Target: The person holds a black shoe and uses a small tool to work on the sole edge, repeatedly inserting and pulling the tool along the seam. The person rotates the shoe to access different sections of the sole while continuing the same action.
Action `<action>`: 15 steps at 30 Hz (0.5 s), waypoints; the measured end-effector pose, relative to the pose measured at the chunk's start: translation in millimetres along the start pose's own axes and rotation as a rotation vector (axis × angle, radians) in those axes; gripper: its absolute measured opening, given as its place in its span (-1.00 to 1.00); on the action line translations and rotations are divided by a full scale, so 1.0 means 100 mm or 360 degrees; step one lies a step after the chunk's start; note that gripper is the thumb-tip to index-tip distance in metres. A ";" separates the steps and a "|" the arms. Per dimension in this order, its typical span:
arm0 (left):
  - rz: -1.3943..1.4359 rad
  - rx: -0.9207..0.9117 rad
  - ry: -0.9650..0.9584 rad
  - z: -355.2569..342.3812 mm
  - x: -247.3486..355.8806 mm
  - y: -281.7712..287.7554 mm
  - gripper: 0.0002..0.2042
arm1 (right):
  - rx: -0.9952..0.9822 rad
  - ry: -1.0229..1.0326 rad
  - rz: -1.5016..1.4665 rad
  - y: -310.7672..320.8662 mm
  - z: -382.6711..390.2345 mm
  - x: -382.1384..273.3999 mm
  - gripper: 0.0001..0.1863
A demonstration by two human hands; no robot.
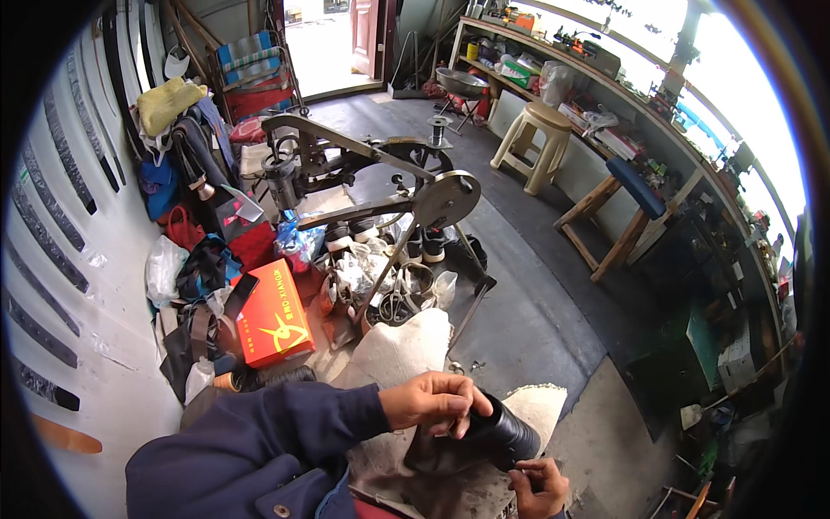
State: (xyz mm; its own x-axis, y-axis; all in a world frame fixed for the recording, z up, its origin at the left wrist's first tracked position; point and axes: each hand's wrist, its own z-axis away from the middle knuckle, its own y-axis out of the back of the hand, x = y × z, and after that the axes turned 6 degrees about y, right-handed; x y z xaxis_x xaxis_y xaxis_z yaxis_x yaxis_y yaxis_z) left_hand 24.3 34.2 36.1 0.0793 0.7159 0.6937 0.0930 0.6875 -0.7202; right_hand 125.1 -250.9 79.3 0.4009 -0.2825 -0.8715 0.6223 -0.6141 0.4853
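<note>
A black boot [510, 434] with a ribbed shaft lies across my lap, over a pale, stained cloth [413, 344]. Above the boot's left side, my left hand [439, 401] is closed, thumb and fingers pressed together; anything between them is too small to make out. My right hand [541, 486] is closed in a pinch beside the boot's lower right edge, and what it grips cannot be made out either. Ahead of my knees stands a metal shoe-repair sewing machine [372, 173] with a large round wheel [446, 198].
A red box [275, 316] with a dark phone [241, 296] on it sits at the left, among bags, shoes and cloths. Scissors [395, 309] lie near the machine's foot. At the right stand a beige plastic stool [533, 145], a blue-topped wooden stool [635, 188] and a crowded workbench [605, 80].
</note>
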 end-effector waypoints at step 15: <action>-0.0996 -0.0134 0.0020 -0.56 -0.42 0.08 -0.77 | 0.0118 0.0189 0.0157 -0.10 -0.13 0.04 -0.86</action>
State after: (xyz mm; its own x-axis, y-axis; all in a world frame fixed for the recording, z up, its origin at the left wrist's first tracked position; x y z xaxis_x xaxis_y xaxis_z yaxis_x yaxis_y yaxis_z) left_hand 77.6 2.6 2.1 -0.0037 0.1794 0.9838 0.2035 0.9633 -0.1749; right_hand 129.1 -236.7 72.3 0.5368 -0.2575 -0.8034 0.5268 -0.6416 0.5576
